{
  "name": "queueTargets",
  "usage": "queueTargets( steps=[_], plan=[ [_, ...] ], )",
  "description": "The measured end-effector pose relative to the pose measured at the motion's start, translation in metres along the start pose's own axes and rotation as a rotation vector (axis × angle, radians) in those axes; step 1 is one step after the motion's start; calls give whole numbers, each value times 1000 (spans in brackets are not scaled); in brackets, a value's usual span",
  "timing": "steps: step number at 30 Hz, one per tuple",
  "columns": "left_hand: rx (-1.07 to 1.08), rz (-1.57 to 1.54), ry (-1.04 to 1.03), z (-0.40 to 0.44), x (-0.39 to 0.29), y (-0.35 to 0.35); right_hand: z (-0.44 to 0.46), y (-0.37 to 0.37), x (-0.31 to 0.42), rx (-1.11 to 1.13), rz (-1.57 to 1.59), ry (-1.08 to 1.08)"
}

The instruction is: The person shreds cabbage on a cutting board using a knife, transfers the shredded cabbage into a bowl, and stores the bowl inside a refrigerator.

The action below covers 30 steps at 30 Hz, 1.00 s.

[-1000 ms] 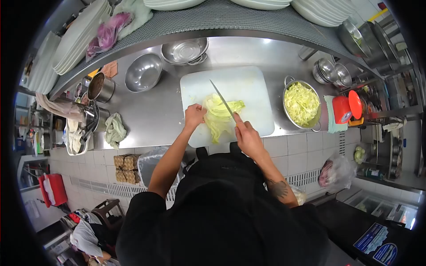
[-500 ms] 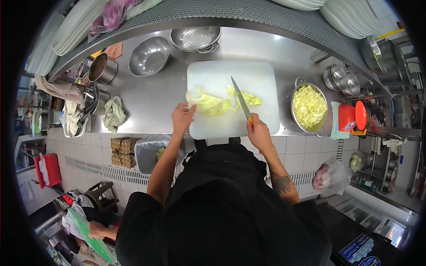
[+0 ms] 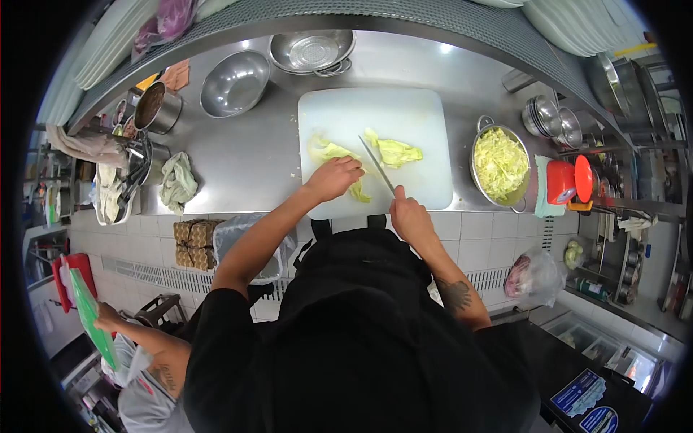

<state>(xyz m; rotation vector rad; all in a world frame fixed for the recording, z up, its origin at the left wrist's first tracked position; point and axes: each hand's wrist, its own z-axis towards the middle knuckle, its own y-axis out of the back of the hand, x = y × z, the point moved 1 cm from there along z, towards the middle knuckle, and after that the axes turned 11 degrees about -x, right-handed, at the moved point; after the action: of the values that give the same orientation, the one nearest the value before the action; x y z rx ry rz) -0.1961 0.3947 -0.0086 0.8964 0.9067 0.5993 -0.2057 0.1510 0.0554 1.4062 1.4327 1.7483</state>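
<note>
Recording from the hands outward, we find the right hand (image 3: pixel 410 216) closed around the handle of a knife (image 3: pixel 377 165), its blade slanting away toward the far left. The left hand (image 3: pixel 336 177) bends its fingers over a pale green leaf (image 3: pixel 325 149); whether they grip or merely press, we cannot tell. A separate leaf piece (image 3: pixel 398 152) lies just beyond the blade. Both rest on a white cutting board (image 3: pixel 368 108) beneath the hands.

Right of the right hand we note a two-handled steel vessel (image 3: pixel 516 196) heaped with shredded greens (image 3: pixel 499 163), then a red scale (image 3: pixel 559 182). Left of the left hand: a crumpled cloth (image 3: pixel 177 182); farther beyond, a steel bowl (image 3: pixel 234 83).

Past the board, a shelf (image 3: pixel 433 11) crosses over the counter, its plates (image 3: pixel 570 29) cut off above.

Obstructions: the left hand covers part of its leaf, the right hand conceals the knife handle, and the left forearm overlaps a plastic-lined bin (image 3: pixel 273 267). Behind the left elbow, another person's hand (image 3: pixel 107 316) holds a green board (image 3: pixel 89 312); we see that body only partly.
</note>
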Motion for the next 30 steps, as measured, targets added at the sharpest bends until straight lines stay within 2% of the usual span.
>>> queueTargets(
  steps=[8,10,11,13,14,16,17,19,20,22,23,25,28,30],
  plan=[
    [180,-92,12,-4,8,37,-10,-5,-1,-55,149,-51],
    [223,110,141,-14,8,35,-8,0,4,-59,182,-64],
    [222,116,141,-20,6,32,-10,5,7,-85,208,-57],
    [-21,161,186,-30,-2,35,-10,13,11,-114,234,-53],
    [-20,161,182,-37,0,39,-10,15,11,-100,246,-30],
    [-199,200,346,-45,4,69,-12,17,9,-86,253,-5],
    [-204,201,348,-53,16,72,-14,19,8,-49,236,-16],
    [-576,456,752,-69,41,81,-16,16,9,-1,214,-13],
    [-580,459,769,-72,46,80,-18,13,9,-27,229,20],
    [-363,-723,1416,-76,52,76,-16,11,11,-43,234,75],
    [-382,-729,1423,-79,51,70,-14,10,13,-27,183,83],
    [-554,-739,1295,-79,47,62,-7,13,21,-12,131,101],
    [-684,-730,1327,-72,34,70,-6,12,24,-30,118,111],
    [-707,-722,1330,-69,28,71,-5,-14,5,-100,97,232]
  ],
)
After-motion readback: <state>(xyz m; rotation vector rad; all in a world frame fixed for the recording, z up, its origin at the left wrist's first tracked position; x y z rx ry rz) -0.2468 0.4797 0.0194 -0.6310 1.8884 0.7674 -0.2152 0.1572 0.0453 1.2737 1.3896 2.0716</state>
